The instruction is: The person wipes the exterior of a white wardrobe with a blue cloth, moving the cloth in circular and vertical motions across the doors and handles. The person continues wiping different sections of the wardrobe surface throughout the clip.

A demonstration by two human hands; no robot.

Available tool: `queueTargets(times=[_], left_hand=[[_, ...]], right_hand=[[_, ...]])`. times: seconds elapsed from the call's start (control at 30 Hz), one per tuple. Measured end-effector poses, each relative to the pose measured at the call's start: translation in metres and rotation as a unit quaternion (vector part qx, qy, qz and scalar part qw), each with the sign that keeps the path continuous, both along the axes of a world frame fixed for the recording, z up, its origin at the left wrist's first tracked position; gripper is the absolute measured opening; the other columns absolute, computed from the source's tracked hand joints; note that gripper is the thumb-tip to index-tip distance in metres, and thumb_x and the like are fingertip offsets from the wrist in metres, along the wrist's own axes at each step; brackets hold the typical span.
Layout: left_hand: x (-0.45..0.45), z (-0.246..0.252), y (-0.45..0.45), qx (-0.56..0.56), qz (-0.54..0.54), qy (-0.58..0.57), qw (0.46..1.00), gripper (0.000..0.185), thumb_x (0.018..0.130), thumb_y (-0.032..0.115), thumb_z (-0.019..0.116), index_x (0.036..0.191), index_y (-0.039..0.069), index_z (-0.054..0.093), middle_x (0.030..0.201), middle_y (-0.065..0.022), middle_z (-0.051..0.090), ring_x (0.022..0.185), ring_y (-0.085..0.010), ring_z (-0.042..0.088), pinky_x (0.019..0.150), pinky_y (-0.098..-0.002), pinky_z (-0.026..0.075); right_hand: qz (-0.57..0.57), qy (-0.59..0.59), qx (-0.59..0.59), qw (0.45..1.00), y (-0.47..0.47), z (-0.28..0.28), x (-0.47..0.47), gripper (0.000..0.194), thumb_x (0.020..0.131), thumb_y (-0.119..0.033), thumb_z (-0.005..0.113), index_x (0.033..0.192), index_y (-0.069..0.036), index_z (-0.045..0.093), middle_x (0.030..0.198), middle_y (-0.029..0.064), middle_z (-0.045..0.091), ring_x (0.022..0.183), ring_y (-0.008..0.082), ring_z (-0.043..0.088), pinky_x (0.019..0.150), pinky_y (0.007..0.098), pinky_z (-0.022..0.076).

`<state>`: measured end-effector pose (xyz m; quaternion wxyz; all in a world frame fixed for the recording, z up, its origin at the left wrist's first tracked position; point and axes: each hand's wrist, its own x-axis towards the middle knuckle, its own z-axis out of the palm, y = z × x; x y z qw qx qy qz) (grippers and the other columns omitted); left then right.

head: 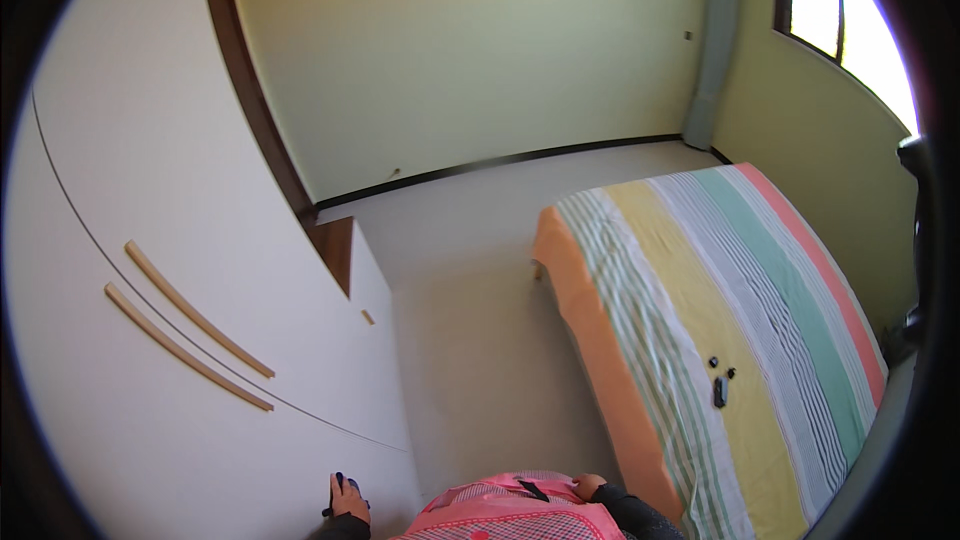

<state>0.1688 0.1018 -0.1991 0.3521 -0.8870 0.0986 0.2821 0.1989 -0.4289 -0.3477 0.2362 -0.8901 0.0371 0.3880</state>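
Observation:
My left hand point(348, 499), in a dark sleeve, is at the bottom left in front of the white wardrobe door point(187, 457). Its fingers lie over a small dark object point(328, 502), mostly hidden behind them. My right hand point(589, 487) is at the right side of the pink checked apron point(510, 514) that I wear. Its fingertips meet the apron's edge; whether they pinch the cloth cannot be told. Two long wooden handles point(199, 311) point(187, 349) run along both sides of the gap between the wardrobe doors.
A bed with a striped cover point(675, 300) stands on the right, several small black items point(721, 392) on it. Pale floor point(480, 360) runs between bed and wardrobe. A low cabinet point(367, 270) adjoins the wardrobe. Beyond are a wall point(465, 52), curtain point(709, 75) and window point(817, 4).

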Motion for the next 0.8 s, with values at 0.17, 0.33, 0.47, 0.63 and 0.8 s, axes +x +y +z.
queueTargets(times=[0.17,0.33,0.47,0.63,0.8], left_hand=[[0.002,0.036,-0.013,-0.02,0.038,-0.038,0.998,0.04,0.093,0.033,0.039,0.116,0.01,0.064,0.133,-0.0102,0.05,0.134,-0.029,0.03,0.11,-0.0605,0.005],[0.005,0.082,-0.03,-0.018,0.084,-0.19,0.978,0.036,0.09,0.025,0.044,0.112,0.006,0.065,0.129,-0.0093,0.053,0.133,-0.027,0.032,0.111,-0.0577,0.011],[0.007,0.13,-0.035,-0.038,0.11,-0.299,0.947,0.033,0.083,0.024,0.051,0.107,0.007,0.066,0.128,-0.0089,0.053,0.132,-0.0268,0.034,0.109,-0.0594,0.016],[0.016,0.214,-0.041,-0.014,0.129,-0.406,0.905,0.031,0.083,0.02,0.05,0.107,0.008,0.064,0.129,-0.0072,0.052,0.131,-0.0252,0.037,0.107,-0.0606,0.021],[0.031,0.329,-0.035,0.049,0.215,-0.558,0.8,0.034,0.084,0.015,0.052,0.118,0.007,0.055,0.118,-0.015,0.053,0.106,-0.0313,0.052,0.099,-0.0531,0.034]], right_hand=[[0.147,0.007,-0.01,0.989,0.016,0.0,0.075,0.049,0.08,-0.046,0.053,0.112,-0.011,0.065,0.113,0.0171,0.063,0.107,0.0337,0.058,0.092,0.0393,0.0466],[0.355,0.036,-0.023,0.934,0.012,-0.041,0.153,0.045,0.081,-0.038,0.053,0.111,-0.007,0.064,0.118,0.0169,0.061,0.111,0.0326,0.056,0.095,0.0386,0.0443],[0.614,-0.056,-0.048,0.786,0.017,-0.051,0.226,0.041,0.084,-0.033,0.05,0.115,-0.01,0.062,0.118,0.0144,0.061,0.111,0.0326,0.056,0.094,0.0395,0.0454],[0.418,-0.024,-0.065,0.906,0.047,-0.002,0.291,0.039,0.086,-0.033,0.049,0.114,-0.009,0.062,0.116,0.0136,0.062,0.11,0.0327,0.056,0.093,0.0387,0.0454],[0.55,-0.056,-0.075,0.83,0.09,0.0,0.304,0.043,0.085,-0.036,0.052,0.115,-0.008,0.063,0.118,0.0163,0.06,0.107,0.0337,0.057,0.092,0.0405,0.0453]])
